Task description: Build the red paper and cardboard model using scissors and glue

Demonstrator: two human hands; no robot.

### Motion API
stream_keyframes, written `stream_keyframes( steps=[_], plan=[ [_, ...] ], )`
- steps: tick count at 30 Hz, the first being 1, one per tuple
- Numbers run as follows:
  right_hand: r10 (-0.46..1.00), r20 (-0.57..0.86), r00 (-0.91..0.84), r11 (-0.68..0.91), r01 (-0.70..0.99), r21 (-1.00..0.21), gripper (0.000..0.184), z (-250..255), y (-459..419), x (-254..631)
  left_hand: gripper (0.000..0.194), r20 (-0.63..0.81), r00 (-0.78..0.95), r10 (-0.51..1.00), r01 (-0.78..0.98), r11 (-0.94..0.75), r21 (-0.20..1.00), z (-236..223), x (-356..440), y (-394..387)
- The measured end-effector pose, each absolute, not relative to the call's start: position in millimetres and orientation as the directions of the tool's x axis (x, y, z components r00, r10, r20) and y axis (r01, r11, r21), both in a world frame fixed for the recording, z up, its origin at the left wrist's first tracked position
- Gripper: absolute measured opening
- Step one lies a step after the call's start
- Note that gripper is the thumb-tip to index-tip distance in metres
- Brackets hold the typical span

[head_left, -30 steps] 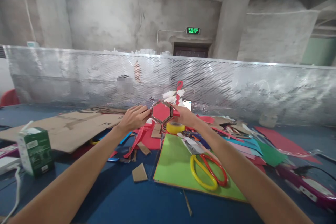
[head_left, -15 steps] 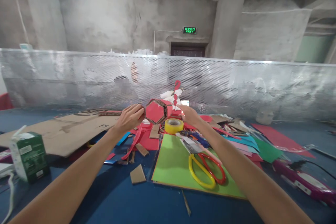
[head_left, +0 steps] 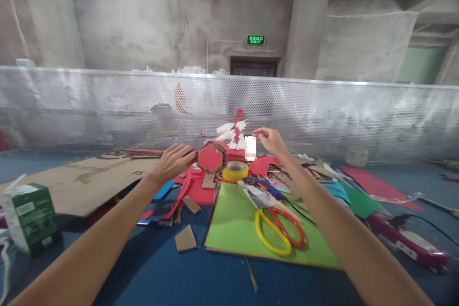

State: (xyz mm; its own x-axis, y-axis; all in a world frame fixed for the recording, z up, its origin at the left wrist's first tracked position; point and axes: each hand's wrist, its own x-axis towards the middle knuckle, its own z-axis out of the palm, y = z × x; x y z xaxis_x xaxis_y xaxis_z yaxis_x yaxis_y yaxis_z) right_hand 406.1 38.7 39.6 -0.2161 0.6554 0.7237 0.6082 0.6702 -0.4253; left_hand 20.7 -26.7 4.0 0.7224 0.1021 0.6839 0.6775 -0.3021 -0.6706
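My left hand [head_left: 177, 161] is closed at the left edge of a hexagonal red paper-and-cardboard box [head_left: 211, 158], with its fingertips against the box; the thumb is hidden. Behind the box stands a red hooked piece [head_left: 239, 114] with crumpled white paper [head_left: 237, 136] around its stem. My right hand [head_left: 271, 141] is raised beside a phone with a lit screen [head_left: 250, 148]. Its fingers point left, loosely bent and slightly apart, near the phone's upper right corner, and no object shows in them. A roll of yellow tape [head_left: 235, 172] lies just below the box.
Red-and-yellow-handled scissors [head_left: 276, 232] lie on green sheets [head_left: 229, 222]. A blue glue gun [head_left: 270, 190] is behind them. Cardboard [head_left: 93, 181] and a green box [head_left: 34, 217] are at left. Coloured paper and a purple device [head_left: 409, 244] are at right. A perforated metal screen [head_left: 304, 110] stands behind.
My right hand has moved away from the area behind the hexagonal box, up and to the right, uncovering the phone. My left hand stays at the box, which has turned to face me more.
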Motion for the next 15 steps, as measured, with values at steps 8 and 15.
stream_keyframes(
  steps=[8,15],
  plan=[
    [0.547,0.498,-0.673,0.831,0.510,-0.222,0.062,9.2,25.5,348.6,0.019,0.674,0.727,0.133,0.680,-0.274,-0.680,2.6,20.6,-24.7],
    [0.505,0.366,-0.782,0.862,0.482,-0.159,0.073,12.6,11.7,331.8,0.023,0.698,0.693,0.180,0.718,-0.253,-0.648,-2.4,9.3,-19.0]
  ],
)
